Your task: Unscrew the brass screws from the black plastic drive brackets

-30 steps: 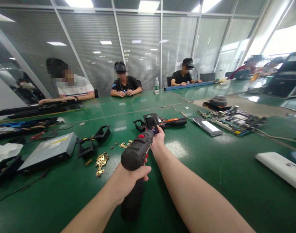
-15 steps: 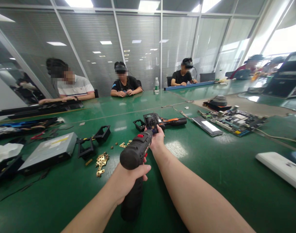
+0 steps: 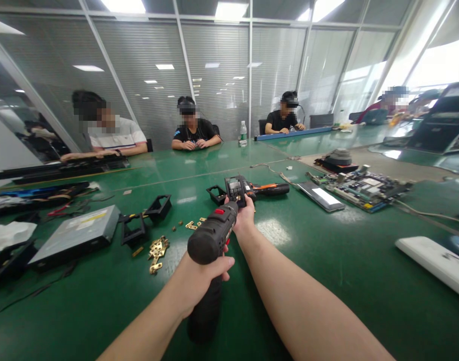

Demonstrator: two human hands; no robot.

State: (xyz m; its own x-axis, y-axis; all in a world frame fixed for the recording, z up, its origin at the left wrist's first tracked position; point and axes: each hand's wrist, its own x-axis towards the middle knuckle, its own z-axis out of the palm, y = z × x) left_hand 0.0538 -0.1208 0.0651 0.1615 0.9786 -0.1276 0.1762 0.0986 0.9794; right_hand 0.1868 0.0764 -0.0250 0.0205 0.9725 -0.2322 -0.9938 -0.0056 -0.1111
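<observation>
My left hand (image 3: 204, 278) is wrapped around the handle of a black cordless drill (image 3: 210, 238) with a red switch on top. The drill points away from me, its front end close to a small black plastic frame (image 3: 235, 186). That frame is held up by my right hand (image 3: 245, 213), fingers closed on its lower edge. The drill body hides the tip and part of the frame. Behind my right hand lies a second power drill with an orange stripe (image 3: 270, 189). Another black frame (image 3: 216, 194) sits just left of the held one.
Gold metal brackets (image 3: 158, 250), more black frames (image 3: 158, 206) and a silver disc drive (image 3: 79, 233) lie to the left. A phone-like slab (image 3: 321, 195), a circuit board (image 3: 368, 188) and a white bar (image 3: 436, 263) lie to the right. Several people sit across the green table (image 3: 319, 296).
The black frame in my right hand has turned slightly, so more of its inside shows. The drill in my left hand has shifted a little to the right.
</observation>
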